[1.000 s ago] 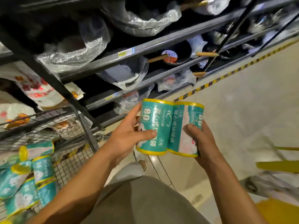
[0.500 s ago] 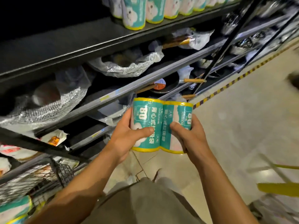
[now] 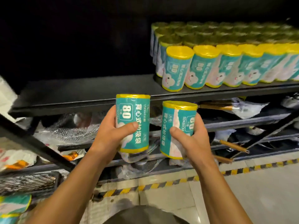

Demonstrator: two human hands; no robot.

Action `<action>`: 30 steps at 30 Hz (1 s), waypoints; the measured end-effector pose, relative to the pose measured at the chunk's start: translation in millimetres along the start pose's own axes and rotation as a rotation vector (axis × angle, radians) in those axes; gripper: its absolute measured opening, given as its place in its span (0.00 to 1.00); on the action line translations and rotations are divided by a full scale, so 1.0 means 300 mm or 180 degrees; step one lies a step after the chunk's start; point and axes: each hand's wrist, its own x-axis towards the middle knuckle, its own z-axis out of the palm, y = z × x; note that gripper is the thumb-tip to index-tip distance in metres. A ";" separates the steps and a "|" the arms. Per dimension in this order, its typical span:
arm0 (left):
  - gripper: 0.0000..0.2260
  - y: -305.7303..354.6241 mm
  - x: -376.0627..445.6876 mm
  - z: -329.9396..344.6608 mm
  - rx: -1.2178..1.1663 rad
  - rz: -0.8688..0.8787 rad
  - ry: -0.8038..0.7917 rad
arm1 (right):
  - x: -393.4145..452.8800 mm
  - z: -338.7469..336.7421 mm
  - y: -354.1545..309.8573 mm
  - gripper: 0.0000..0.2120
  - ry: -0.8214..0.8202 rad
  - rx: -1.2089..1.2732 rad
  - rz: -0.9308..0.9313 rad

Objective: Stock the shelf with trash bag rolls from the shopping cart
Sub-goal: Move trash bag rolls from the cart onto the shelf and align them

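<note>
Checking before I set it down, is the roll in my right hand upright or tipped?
Nearly upright, tipped slightly. The right hand holds its roll with the yellow end up, its top leaning a little right.

The light is dim. Above the shelf (image 3: 84,88) it is almost black. The hands and front rolls (image 3: 226,65) on the shelf look bright. Rolls behind them are dark and blurry. Straight lines bend near the edges.

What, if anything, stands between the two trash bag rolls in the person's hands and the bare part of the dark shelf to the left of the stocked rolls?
Nothing visible. The left hand grips one roll and the right hand grips the other roll, both just below the shelf edge. The stocked rolls stand further right.
</note>
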 end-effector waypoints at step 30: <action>0.41 0.126 0.964 -0.115 0.0876 0.0851 -0.0118 | 0.341 0.386 -0.123 0.29 0.0906 -0.0015 -0.0952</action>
